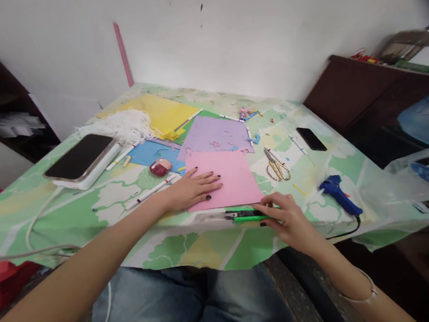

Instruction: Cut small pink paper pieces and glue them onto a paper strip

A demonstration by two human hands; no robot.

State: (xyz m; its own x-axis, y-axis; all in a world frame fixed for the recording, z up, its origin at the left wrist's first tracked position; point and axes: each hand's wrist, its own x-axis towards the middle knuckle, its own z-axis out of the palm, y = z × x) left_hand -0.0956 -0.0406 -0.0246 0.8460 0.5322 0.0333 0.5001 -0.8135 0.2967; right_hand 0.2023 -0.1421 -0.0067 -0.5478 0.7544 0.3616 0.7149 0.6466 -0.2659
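A pink sheet [234, 174] lies near the front edge of the table, overlapping a purple sheet [215, 130]. My left hand [190, 189] rests flat on its left part with the fingers stretched out. At the sheet's front right corner, my right hand [284, 215] is closed around a green utility knife [248, 214]. The knife lies sideways along the table edge, its blade end pointing left. Scissors with gold handles [276, 167] lie to the right of the pink sheet. A dark red case [160, 167] sits just beyond my left wrist.
A blue glue gun [339, 194] and a black phone [311, 139] lie at the right. At the left, another phone [81, 156] rests on a white block with a cable. White yarn [120, 127], yellow sheets [167, 110], markers [151, 191] and paper scraps [248, 113] are spread behind.
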